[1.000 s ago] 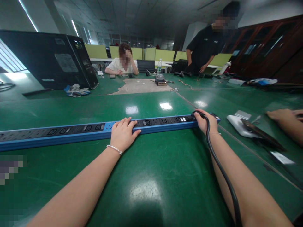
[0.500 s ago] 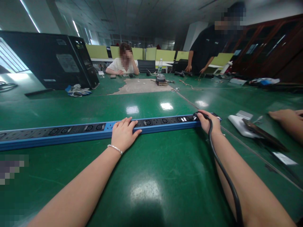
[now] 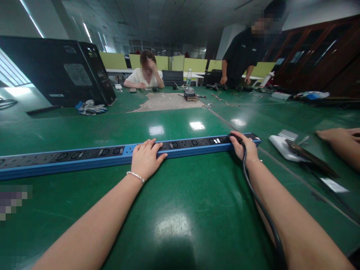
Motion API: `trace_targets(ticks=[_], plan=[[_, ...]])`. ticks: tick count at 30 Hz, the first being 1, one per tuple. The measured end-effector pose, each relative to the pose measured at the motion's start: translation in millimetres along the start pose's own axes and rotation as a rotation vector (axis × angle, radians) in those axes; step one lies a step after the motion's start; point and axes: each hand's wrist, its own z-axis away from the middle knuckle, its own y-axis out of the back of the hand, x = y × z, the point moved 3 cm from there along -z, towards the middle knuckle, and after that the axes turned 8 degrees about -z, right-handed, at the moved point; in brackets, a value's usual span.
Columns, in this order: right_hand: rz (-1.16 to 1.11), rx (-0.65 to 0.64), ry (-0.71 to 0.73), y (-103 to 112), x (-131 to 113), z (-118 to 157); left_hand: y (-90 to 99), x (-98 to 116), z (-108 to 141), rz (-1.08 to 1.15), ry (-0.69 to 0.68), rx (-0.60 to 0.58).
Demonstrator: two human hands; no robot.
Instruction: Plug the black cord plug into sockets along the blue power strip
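A long blue power strip (image 3: 194, 150) with a row of black sockets lies across the green table. My left hand (image 3: 146, 157) rests on its middle with the fingers spread, just right of the light blue section. Near the strip's right end, my right hand (image 3: 244, 147) is closed around a black plug (image 3: 232, 137), which sits at the socket face. How deep the plug sits is hidden by my fingers. From it a thick black cable (image 3: 257, 195) runs down along my right forearm.
A black computer case (image 3: 75, 75) and gloves (image 3: 90, 107) stand back left. Two people are across the green table (image 3: 180, 123). Another person's hand (image 3: 334, 140) is at the right, beside a white device (image 3: 282, 149). A bottle (image 3: 188, 78) stands behind.
The black plug and my right hand sit slightly more to the left and lower over the strip's end. The standing person's arm has shifted. The whole view has moved slightly.
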Motion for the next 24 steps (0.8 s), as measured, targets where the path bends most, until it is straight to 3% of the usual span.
trace_targets(ticks=[5,14,24], plan=[[-0.015,-0.013,-0.035,-2,2,6,-0.4,0,0,0.001,0.001,0.002],[-0.201,0.11,-0.072,-13,7,5,0.1,1,0,0.002,0.003,-0.001],[-0.173,0.23,-0.137,-16,4,7,0.8,2,0,-0.014,-0.001,0.0]])
